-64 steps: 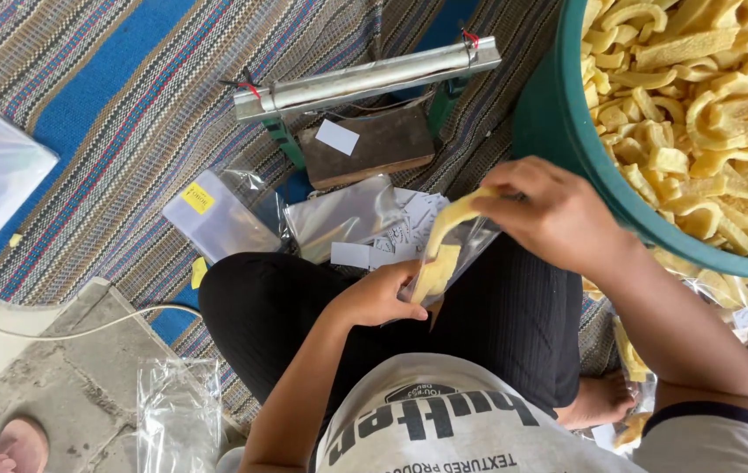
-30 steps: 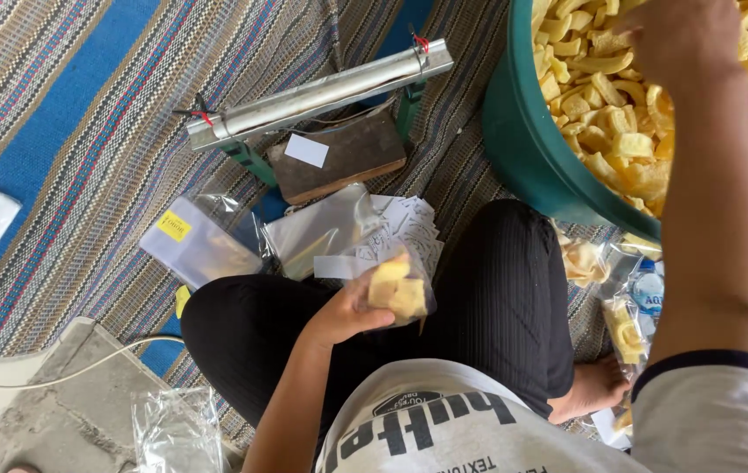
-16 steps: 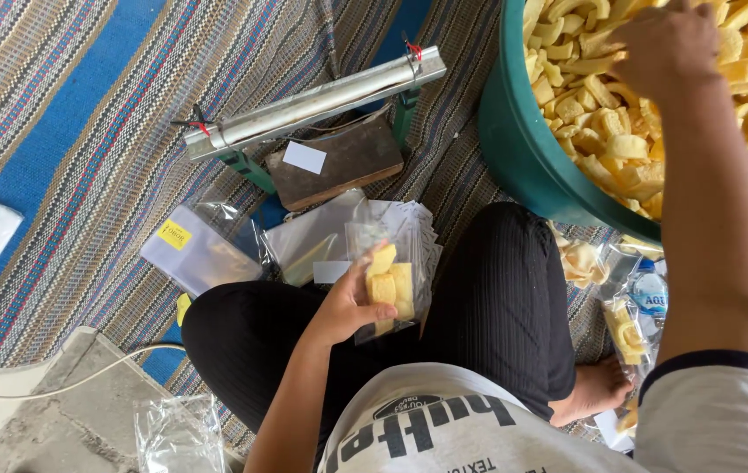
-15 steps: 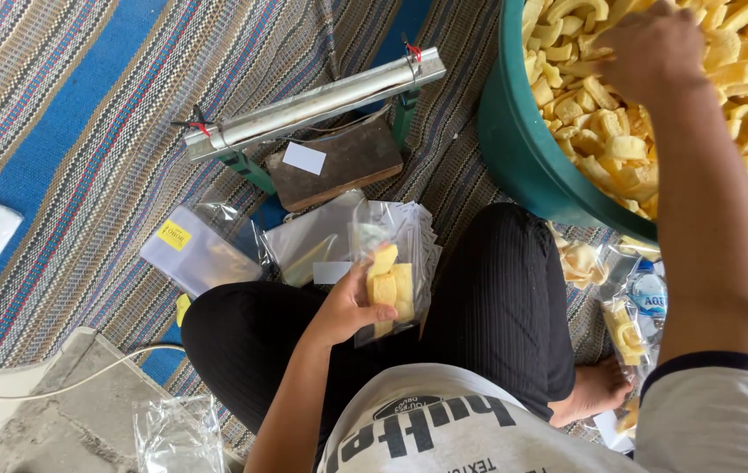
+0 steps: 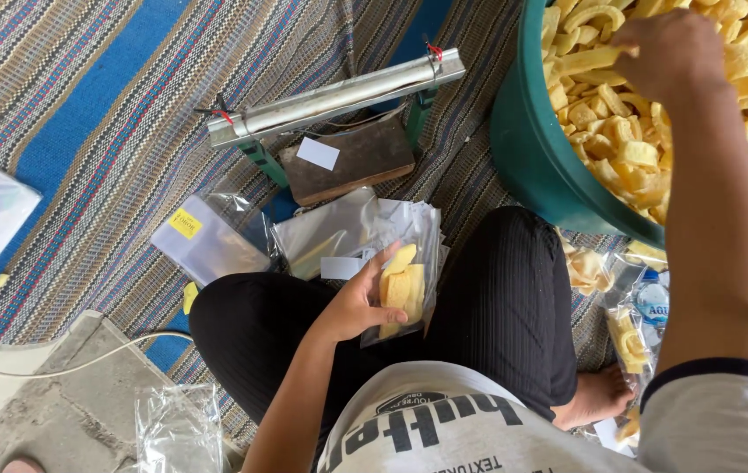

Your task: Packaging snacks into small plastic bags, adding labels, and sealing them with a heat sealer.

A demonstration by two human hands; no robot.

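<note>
- Yellow crackers fill a clear plastic bag, seen from the head camera; the bag rests over the person's lap, above the black trousers.
- Left hand: fingers and thumb closed around the bag's left edge, holding it upright with its mouth pointing away from the body; a few flat yellow pieces show through the film.
- Right hand: reached into the green tub at upper right, fingers curled down among the loose crackers; whether they pinch any piece cannot be told, since the fingertips are buried in the heap.
- Green tub: stands on the mat to the right of the right knee, heaped with pale yellow curled and flat pieces.
- Heat sealer: a long metal bar on green legs, lying diagonally on the striped mat ahead of the knees, with a brown pad under it bearing a small white slip.
- Empty clear bags: a loose stack between the sealer and the lap; one flat bag with a yellow label lies just left of it.
- Filled packets: beside the right leg, near a bare foot, partly hidden by the right arm.
- White cable: runs across the concrete edge at lower left, near a crumpled clear bag.
</note>
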